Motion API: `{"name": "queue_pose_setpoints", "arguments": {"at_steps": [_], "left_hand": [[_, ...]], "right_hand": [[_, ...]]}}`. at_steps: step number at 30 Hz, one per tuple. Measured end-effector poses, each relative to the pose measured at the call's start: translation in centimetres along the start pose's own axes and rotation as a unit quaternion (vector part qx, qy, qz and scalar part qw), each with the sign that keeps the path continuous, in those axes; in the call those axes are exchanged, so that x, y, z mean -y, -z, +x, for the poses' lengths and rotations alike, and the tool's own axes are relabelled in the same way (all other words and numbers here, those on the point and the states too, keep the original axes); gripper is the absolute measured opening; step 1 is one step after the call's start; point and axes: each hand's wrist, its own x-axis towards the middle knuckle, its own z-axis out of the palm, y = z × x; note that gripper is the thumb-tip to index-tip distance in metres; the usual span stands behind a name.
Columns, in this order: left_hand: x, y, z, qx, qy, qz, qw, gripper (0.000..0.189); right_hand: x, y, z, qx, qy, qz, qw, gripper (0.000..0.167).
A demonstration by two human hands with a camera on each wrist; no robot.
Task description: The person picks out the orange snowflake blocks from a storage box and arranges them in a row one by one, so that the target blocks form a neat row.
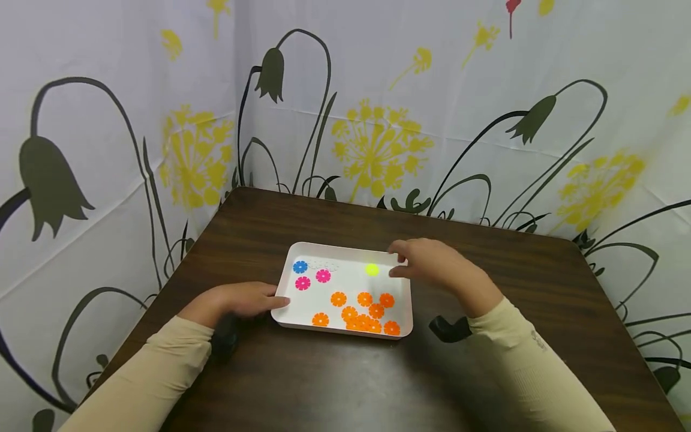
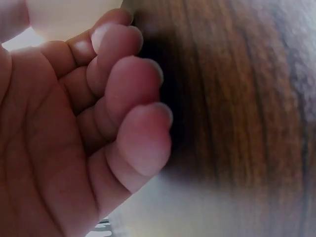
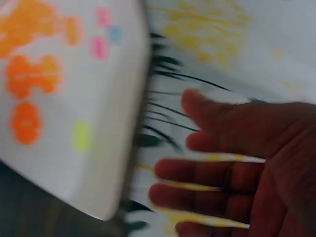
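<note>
A shallow white tray (image 1: 345, 270) lies on the dark wooden table. My left hand (image 1: 245, 299) grips its left end, thumb over the rim and fingers curled at the outer side; the left wrist view shows those curled fingers (image 2: 143, 140). Over the tray's far right corner hovers my right hand (image 1: 426, 261), fingers apart and nothing between them. Inside lie several orange notched discs (image 1: 338, 299), gathered toward the near right. Two pink discs (image 1: 323, 276) and a blue disc (image 1: 300, 267) sit at the left, with a yellow disc (image 1: 372, 270) near the right hand.
Clear or white small pieces (image 1: 324, 265), too faint to tell, lie beside the blue disc. A white curtain (image 1: 345, 78) with printed flowers hangs behind and beside the table (image 1: 324, 384). Black straps or mounts (image 1: 450, 330) show under both wrists.
</note>
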Motion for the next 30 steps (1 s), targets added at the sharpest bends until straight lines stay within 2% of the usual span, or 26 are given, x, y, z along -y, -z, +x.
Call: {"name": "queue_pose_setpoints", "arguments": {"at_steps": [3,6,9,12,15,21,23,25,28,30], "left_hand": [[-0.2,0.1,0.2,0.002,-0.003,0.008,1.0,0.059],[-0.3,-0.1,0.4,0.005,-0.004,0.012,0.9999,0.059],[-0.3,-0.4,0.5,0.006,0.003,0.012,0.9999,0.059],[-0.3,-0.7,0.6,0.009,0.007,0.004,0.9999,0.055],[-0.2,-1.0,0.7,0.007,0.006,-0.004,1.0,0.055],[-0.2,-0.8,0.8,-0.004,0.007,0.002,1.0,0.06],[-0.2,-0.7,0.7,-0.005,0.01,0.002,0.9999,0.06],[-0.2,-0.5,0.5,-0.005,0.01,0.0,0.9999,0.06],[-0.2,-0.4,0.1,-0.006,0.011,-0.001,0.9999,0.06],[-0.2,-0.2,-0.2,-0.007,0.009,-0.001,0.9999,0.059]], "right_hand": [[1.4,-2.5,2.5,0.07,0.025,-0.057,0.9956,0.041],[2.6,-5.1,4.1,0.11,0.044,-0.11,0.9869,0.034],[3.3,-6.8,5.0,0.115,0.057,-0.157,0.9793,0.023],[3.6,-7.7,5.2,0.1,0.076,-0.183,0.975,0.017],[3.7,-8.2,5.3,0.098,0.073,-0.186,0.9749,0.019],[3.2,-8.3,5.5,0.111,0.052,-0.128,0.9842,0.019],[3.0,-8.1,5.4,0.1,0.074,-0.109,0.9861,0.017],[2.8,-7.9,5.0,0.072,0.105,-0.09,0.9877,0.014],[2.5,-7.3,3.9,-0.004,0.14,-0.05,0.9888,0.006],[2.3,-6.6,2.9,-0.058,0.143,-0.006,0.9879,0.006]]}}
